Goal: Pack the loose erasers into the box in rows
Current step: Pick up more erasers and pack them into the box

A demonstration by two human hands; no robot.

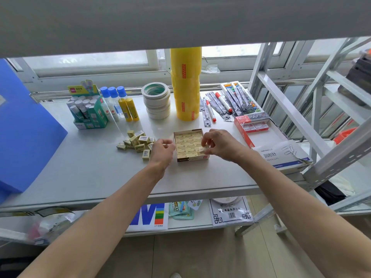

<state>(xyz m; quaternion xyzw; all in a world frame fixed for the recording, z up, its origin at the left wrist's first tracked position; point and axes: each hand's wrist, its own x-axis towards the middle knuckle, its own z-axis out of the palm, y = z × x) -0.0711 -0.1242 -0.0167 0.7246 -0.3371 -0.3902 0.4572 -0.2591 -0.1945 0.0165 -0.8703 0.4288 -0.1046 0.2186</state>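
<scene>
A small brown-edged cardboard box (192, 158) sits mid-table, filled with rows of pale yellow erasers (187, 141). Left of it lies a heap of loose wrapped erasers (137, 141). My right hand (218, 145) hovers over the box's right side, its fingertips pinching an eraser (203, 151) at the near right corner. My left hand (163, 151) rests between the heap and the box's left wall, fingers curled; whether it holds anything is hidden.
Behind stand glue sticks in a green display box (88, 111), glue bottles (113, 101), masking tape rolls (156, 101) and a tall yellow tape stack (185, 83). Markers and pens (224, 105), a red box (251, 125) and a paper-clip carton (281, 155) lie right. A blue folder (24, 127) stands left.
</scene>
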